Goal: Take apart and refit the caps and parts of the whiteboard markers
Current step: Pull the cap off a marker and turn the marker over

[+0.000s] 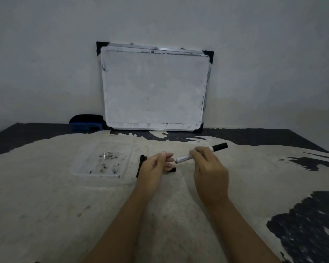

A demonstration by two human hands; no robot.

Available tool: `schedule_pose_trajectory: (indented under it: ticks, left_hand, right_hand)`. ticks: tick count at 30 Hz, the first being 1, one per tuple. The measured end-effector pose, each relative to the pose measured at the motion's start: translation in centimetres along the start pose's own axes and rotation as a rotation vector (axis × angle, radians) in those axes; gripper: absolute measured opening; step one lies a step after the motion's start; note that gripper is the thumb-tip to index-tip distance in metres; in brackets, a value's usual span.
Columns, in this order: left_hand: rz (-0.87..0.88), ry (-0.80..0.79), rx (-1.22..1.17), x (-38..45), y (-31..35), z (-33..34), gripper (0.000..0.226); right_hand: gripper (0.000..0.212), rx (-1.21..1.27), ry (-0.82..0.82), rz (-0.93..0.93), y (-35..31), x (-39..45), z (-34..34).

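My right hand [207, 164] pinches the marker [199, 153] mid-barrel, its end aimed at my loosely curled, empty left hand [156, 166] to work it.

Ahead of our hands the bench [46, 205] lies open across its whole near half, left and right. On the left, a clear plastic tray [101, 164] blocks the middle ground, and a black marker [140, 166] lies just beside its right edge. A small black cap [172, 170] sits between our hands. At the far edge a whiteboard [154, 88] leans on the wall, with a blue eraser [86, 122] just left of it.
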State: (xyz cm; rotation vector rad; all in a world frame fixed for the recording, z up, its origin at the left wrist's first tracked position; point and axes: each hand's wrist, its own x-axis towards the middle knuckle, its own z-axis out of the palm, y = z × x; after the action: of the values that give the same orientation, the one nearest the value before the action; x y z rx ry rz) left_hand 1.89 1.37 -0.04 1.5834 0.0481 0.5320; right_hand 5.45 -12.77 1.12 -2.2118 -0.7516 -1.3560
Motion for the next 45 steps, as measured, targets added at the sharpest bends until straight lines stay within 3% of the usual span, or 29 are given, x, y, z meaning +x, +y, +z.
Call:
schedule_pose_trajectory:
  ticks: [9,19,26,45]
  left_hand:
    - [-0.057,-0.110,-0.054,-0.31,0.50,0.06,0.036]
    - [-0.040,-0.200,0.051,-0.31,0.37,-0.23,0.031]
    - [-0.064,-0.227,-0.002,-0.14,-0.01,-0.23,0.036]
    - [-0.095,-0.253,-0.025,-0.14,-0.15,-0.37,0.037]
  right_hand:
    - [0.014,0.040,0.111,-0.047,0.28,0.25,-0.60]
    - [0.016,0.102,0.070,0.004,0.14,0.10,-0.13]
    - [0.022,0.083,0.055,-0.078,-0.46,0.13,-0.12]
    - [0.024,0.116,0.001,-0.037,-0.48,-0.24,0.19]
